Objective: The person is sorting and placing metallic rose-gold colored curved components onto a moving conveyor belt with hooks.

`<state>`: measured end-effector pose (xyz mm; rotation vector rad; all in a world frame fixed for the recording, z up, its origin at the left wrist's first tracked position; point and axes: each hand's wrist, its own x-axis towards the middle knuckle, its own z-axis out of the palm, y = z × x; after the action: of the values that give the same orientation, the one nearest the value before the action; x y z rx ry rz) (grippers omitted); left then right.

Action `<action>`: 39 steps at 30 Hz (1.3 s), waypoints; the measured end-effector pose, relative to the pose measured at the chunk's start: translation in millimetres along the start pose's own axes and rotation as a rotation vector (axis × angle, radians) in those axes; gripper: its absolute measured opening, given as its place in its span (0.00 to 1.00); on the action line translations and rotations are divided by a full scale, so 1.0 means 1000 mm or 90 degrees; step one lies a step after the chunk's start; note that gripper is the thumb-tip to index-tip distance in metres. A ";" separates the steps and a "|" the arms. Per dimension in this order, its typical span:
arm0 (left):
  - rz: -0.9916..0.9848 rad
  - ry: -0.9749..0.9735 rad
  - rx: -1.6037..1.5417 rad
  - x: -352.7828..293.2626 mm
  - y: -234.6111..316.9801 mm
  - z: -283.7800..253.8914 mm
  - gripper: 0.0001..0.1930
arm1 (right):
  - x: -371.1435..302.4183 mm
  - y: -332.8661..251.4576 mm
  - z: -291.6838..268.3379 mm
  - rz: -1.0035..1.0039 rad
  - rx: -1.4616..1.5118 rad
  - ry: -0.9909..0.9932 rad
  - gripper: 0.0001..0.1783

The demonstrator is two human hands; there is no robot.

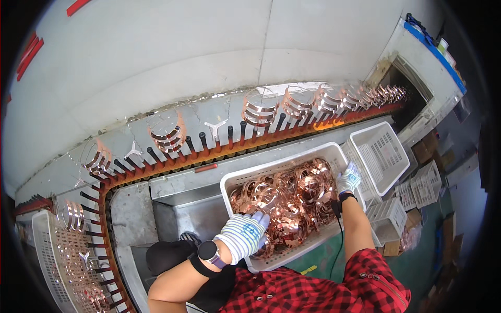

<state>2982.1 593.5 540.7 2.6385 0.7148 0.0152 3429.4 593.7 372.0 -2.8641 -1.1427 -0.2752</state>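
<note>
Currently, copper-coloured rings (309,189) lie heaped inside the white basket (307,249). The left hand (244,235) is over the rings; the right hand (348,179) contacts the basket's right rim. Finger closure cannot be determined for either hand.

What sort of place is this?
Probably a factory workshop, maybe a finishing line: a curved conveyor lined with dark-tipped rods, coppery bands hung along it, and a white basket heaped with coppery metal pieces.

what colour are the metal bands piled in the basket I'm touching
The metal bands are shiny rose copper, with bright reflections; the head view shows them best.
</note>
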 end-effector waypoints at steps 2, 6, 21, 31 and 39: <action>-0.002 -0.004 0.006 0.012 0.006 0.000 0.23 | 0.012 0.007 -0.003 0.026 0.018 -0.053 0.42; -0.008 0.007 0.010 0.032 0.016 0.001 0.22 | 0.033 0.017 0.001 0.035 0.018 -0.089 0.44; -0.010 -0.030 -0.005 0.117 0.051 0.006 0.23 | 0.137 -0.175 -0.111 -0.030 0.962 -0.769 0.62; -0.045 -0.001 0.021 0.166 0.065 0.005 0.23 | 0.167 -0.245 -0.090 -0.301 0.859 -0.239 0.34; 0.005 0.051 0.014 0.221 0.082 0.020 0.25 | 0.300 -0.116 -0.139 -0.371 1.241 -0.167 0.16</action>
<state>3215.6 629.0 532.8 2.6742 0.7344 0.1160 3542.4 866.5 560.7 -0.8478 -1.0918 0.7773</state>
